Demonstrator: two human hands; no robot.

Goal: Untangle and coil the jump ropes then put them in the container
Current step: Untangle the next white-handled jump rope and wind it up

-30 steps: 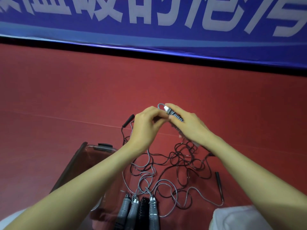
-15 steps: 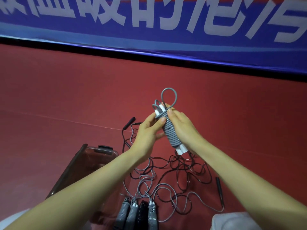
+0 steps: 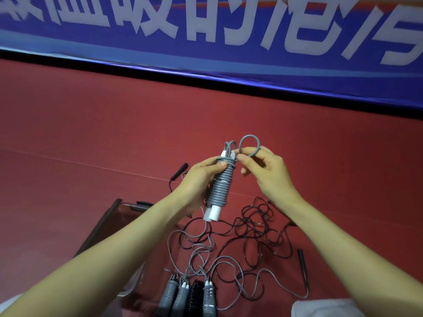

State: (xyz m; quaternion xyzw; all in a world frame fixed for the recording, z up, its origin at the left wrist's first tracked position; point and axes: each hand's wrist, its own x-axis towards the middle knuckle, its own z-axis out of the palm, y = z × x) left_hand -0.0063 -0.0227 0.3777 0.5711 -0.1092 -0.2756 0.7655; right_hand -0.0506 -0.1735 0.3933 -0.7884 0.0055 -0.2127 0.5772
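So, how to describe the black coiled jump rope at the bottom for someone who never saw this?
On the red floor, find the clear brownish plastic container at lower left. Right of it, at the bottom edge, four coiled rope bundles lie side by side. The third from left is the only black bundle; the others are grey.

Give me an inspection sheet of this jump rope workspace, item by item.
Surface: red floor, a faint line across it.
Job's things: grey bundle wound round white handles, held up; four coiled ropes side by side near the bottom edge; clear container on the floor at left.
Clutter: white fabric at the bottom right, unclear what.
Grippers: left hand grips the bundle; right hand pinches its end loop.
Cables: loose black rope and grey rope tangled on the floor.
Surroundings: blue banner with white characters.
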